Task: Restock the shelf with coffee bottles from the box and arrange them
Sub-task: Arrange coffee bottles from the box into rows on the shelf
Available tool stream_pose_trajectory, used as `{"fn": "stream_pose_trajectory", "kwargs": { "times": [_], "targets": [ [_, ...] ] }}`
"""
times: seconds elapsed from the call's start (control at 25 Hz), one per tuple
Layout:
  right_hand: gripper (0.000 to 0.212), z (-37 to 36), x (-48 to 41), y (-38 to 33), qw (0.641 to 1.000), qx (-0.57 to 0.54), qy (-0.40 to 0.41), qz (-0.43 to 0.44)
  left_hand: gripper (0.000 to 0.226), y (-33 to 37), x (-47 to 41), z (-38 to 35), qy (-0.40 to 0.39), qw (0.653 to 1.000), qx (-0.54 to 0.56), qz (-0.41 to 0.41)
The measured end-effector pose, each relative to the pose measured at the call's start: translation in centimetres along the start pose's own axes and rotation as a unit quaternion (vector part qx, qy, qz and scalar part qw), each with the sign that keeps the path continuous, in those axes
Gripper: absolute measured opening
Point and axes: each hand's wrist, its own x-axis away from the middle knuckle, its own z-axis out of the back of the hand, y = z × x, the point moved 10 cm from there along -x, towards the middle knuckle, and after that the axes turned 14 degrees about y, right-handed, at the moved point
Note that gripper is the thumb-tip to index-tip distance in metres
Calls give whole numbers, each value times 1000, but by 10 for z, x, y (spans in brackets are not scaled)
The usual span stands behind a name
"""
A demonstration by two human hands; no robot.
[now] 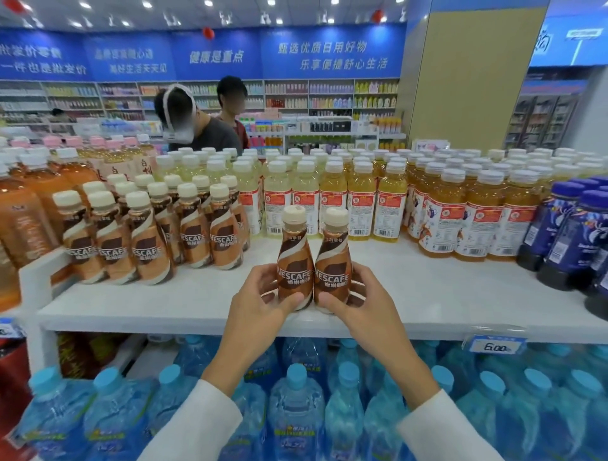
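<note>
Shop aisle, white shelf (197, 302) w/ a bare strip at front. L hand (260, 302) curls round one coffee bottle (293, 263), R hand (358, 299) round a second coffee bottle (333, 260). Both upright, touching side by side btwn the hands, bases at the shelf's front edge. Up-left of L hand: stocked coffee row (148, 243). Just behind both hands: yellow drinks (362, 204). Below the wrists: water bottles (296, 404).

Ceiling spotlights (146, 4) shine over blue banners (214, 56), stocked wall shelves (329, 95) and a beige pillar (473, 72).
</note>
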Motion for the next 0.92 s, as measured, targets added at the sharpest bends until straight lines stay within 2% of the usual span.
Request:
{"fn": "stream_pose_trajectory", "kwargs": {
  "times": [0.16, 0.36, 0.68, 0.8, 0.92],
  "targets": [
    [59, 5, 5, 2, 999, -10, 44, 0, 66, 3, 5, -1, 43, 999, -18, -24],
    [58, -8, 9, -1, 999, -19, 46, -3, 61, 1, 5, 14, 90, 994, -50, -41],
    [54, -131, 13, -37, 999, -3, -33, 34, 53, -28, -36, 117, 190, 975, -110, -46],
    [51, -173, 7, -47, 998, 9, -43, 48, 53, -44, -60, 144, 214, 970, -118, -12],
    [56, -194, 0, -46, 998, 21, -43, 51, 47, -44, -69, 155, 240, 960, -141, -27]
  ]
}}
